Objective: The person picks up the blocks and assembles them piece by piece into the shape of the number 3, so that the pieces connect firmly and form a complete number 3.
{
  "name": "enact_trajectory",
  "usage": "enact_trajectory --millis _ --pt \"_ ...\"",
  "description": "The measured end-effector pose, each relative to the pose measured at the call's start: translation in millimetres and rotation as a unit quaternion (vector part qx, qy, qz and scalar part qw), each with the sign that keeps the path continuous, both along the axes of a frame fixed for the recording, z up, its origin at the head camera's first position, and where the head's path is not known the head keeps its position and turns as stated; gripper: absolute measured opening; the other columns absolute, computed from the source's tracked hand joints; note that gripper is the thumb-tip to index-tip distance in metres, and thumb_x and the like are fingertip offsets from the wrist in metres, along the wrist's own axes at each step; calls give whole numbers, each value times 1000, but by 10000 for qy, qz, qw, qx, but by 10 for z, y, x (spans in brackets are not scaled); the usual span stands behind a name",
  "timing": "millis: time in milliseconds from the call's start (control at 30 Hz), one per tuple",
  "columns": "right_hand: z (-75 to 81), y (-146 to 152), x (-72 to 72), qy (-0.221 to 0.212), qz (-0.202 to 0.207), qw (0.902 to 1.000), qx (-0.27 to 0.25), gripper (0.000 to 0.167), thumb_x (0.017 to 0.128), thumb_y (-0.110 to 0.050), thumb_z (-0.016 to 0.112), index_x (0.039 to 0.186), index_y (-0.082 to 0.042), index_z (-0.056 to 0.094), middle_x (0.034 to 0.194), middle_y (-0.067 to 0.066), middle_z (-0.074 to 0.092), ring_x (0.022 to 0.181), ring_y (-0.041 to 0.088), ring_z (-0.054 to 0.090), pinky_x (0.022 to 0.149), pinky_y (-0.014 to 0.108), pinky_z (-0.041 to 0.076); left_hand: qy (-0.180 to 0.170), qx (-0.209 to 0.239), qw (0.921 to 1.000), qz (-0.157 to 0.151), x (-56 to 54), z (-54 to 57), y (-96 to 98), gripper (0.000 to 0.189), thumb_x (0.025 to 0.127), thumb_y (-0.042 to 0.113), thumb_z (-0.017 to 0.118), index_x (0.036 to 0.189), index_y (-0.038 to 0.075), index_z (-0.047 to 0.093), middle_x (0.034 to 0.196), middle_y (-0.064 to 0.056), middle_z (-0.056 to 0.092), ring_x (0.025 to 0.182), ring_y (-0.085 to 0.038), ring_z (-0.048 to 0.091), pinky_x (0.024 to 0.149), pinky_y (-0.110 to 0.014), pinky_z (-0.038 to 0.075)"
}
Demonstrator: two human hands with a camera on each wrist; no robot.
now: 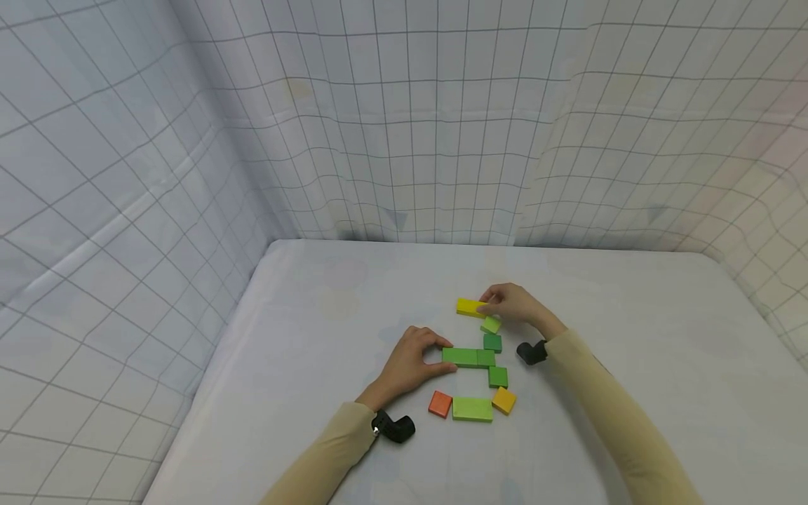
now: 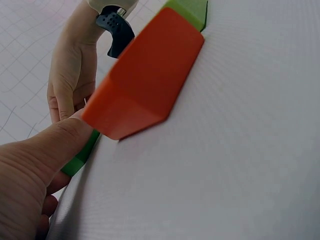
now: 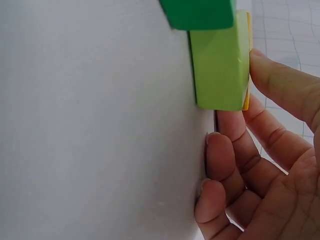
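In the head view, my right hand pinches the right end of a long yellow block at the far end of the pattern. A light green block lies just below it, large in the right wrist view. My left hand grips the left end of a long green block, thumb on the near side and fingers on the far side. A small green block touches its right end. Between the two hands sits a dark green block. The left wrist view shows an orange block near the left thumb.
Nearer the person lie an orange-red block, a wide light green block, a tilted yellow-orange block and a green block. All rest on a white-covered table. Gridded white curtains stand behind and at the sides.
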State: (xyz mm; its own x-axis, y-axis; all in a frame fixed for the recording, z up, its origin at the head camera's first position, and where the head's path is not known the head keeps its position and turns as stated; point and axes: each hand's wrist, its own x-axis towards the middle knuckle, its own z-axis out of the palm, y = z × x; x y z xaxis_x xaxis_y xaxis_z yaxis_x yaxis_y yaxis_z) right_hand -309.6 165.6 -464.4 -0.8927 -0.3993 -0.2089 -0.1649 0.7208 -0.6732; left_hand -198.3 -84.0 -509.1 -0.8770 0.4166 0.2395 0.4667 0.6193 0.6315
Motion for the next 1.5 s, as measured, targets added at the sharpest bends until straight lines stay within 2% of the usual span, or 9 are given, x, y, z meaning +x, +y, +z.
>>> enact_trajectory --millis 333,533,733,1167,1333,1500 --pt "7 -64 -28 -188 33 9998 33 29 85 -31 72 105 -9 67 90 5 60 79 21 50 68 32 41 15 11 10000 13 -1 -28 -7 37 78 42 77 107 21 70 102 11 60 96 -9 45 86 -31 39" --pt "-15 -46 -8 -278 50 9995 -162 26 86 -29 71 105 -11 69 91 5 60 82 22 49 70 34 39 57 26 10000 -13 -5 -31 -4 37 77 42 77 107 21 70 102 11 60 96 -9 45 85 -31 39" --pt "-10 -33 12 -260 90 9991 -313 24 88 -26 70 106 -10 69 89 4 60 81 21 48 70 34 38 75 18 10000 -4 -12 -23 1 37 78 43 77 107 21 70 102 12 60 96 -9 45 85 -31 39" --pt "-12 -24 46 -255 40 9992 -305 24 87 -28 70 104 -10 69 87 4 59 81 21 47 71 35 37 55 55 10000 -29 -12 -7 5 37 78 42 77 107 21 69 102 12 59 97 -9 45 86 -31 39" --pt "-35 -15 53 -186 58 9993 -328 27 89 -30 68 107 -9 68 90 3 61 83 22 49 74 36 38 66 59 10000 -38 -15 -14 3 37 78 42 77 107 21 69 102 12 59 97 -10 45 86 -31 40" --pt "-10 24 101 -115 23 9999 -126 39 89 -37 67 116 -9 63 99 6 60 87 23 51 76 36 41 35 -26 10000 2 -12 -28 1 38 78 44 76 107 21 69 102 12 59 96 -9 45 85 -31 40"
